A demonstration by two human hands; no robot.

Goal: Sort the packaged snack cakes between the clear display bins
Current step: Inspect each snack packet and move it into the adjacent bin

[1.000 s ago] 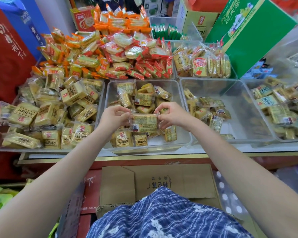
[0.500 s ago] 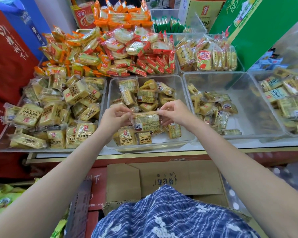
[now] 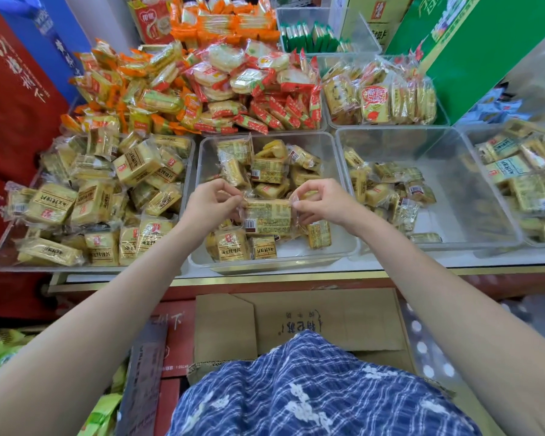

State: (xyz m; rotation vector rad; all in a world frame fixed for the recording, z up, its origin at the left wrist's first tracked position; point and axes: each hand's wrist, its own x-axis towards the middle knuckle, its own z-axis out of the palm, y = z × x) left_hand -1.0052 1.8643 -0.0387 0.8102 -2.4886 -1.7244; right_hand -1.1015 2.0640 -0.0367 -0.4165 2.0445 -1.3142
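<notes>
A yellow packaged snack cake (image 3: pixel 268 216) is stretched level between both hands above the middle clear bin (image 3: pixel 274 259). My left hand (image 3: pixel 211 203) pinches the wrapper's left end, and my right hand (image 3: pixel 320 202) pinches its right end. The middle bin holds several similar yellow cakes beneath it. A fuller clear bin (image 3: pixel 0 253) of larger yellow cakes sits to the left. To the right, another clear bin (image 3: pixel 472 196) holds several small cakes along its left side.
Behind the bins lie heaps of orange and red wrapped snacks (image 3: pixel 202 86), a bin of yellow packs (image 3: pixel 381 99) and a green carton (image 3: pixel 472 48). A far-right bin (image 3: pixel 523 171) holds more cakes. A cardboard box (image 3: pixel 299 322) stands below the counter edge (image 3: pixel 265 278).
Both hands still hold the same cake over the middle bin; they have shifted slightly, and the camera view has tilted a little downward.
</notes>
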